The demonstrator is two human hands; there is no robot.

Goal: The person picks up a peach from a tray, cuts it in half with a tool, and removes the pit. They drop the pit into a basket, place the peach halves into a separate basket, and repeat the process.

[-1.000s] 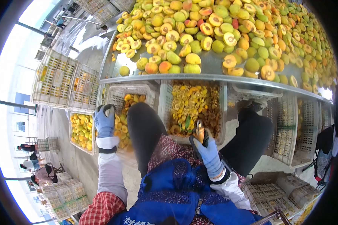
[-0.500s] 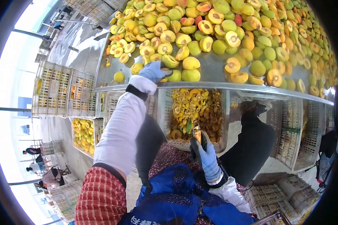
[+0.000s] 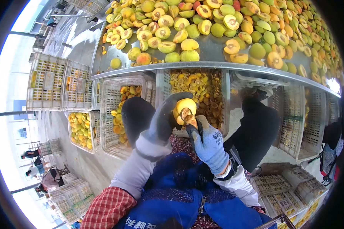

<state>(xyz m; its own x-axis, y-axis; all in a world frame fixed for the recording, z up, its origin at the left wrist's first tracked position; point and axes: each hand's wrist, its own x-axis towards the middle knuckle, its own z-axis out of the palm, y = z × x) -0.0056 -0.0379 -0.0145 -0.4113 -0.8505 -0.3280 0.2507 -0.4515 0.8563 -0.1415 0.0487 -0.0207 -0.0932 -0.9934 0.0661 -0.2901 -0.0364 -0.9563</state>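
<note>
My gloved left hand (image 3: 172, 110) is wrapped round a yellow peach half (image 3: 184, 108), its cut face turned toward my other hand. My right hand (image 3: 209, 141), in a light blue glove with dark fingertips, grips a small pitting tool (image 3: 190, 120) whose curved end meets the middle of the cut face. Most of the tool's handle is hidden in my fingers. Both hands are in front of a crate (image 3: 163, 86) of peach scraps, below the edge of a metal table (image 3: 218, 65) heaped with peach halves (image 3: 233, 23).
A crate (image 3: 120, 150) of fruit stands under the table at left, with another full crate (image 3: 80, 148) beyond it. Stacked crates (image 3: 47, 82) rise further left. More crates (image 3: 290, 191) are at lower right. Several people are in the far left background.
My left hand has left the table and come down to my right hand with a peach half. The tool has moved onto the fruit. The view has shifted a little.
</note>
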